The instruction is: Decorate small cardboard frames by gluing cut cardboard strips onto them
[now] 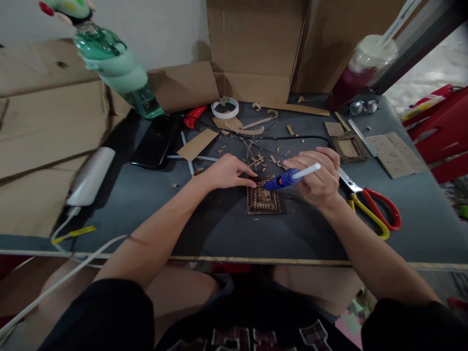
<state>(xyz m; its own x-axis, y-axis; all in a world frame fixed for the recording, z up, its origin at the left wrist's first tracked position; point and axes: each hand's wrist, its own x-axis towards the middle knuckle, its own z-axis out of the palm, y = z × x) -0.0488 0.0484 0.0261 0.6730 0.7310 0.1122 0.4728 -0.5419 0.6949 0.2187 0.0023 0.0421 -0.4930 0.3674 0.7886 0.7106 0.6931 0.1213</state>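
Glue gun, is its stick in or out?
In: a white stick juts from the back of the glue gun in the right hand. How deep, I cannot tell.

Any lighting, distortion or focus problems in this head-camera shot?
Head view: the green bottle and drink cup lean outward, probably wide-angle stretch; head view: shadow darkens the table beside the left forearm; head view: the ground at upper right looks pale and bright; head view: fine ridges on the cardboard piece under the glue gun look soft.
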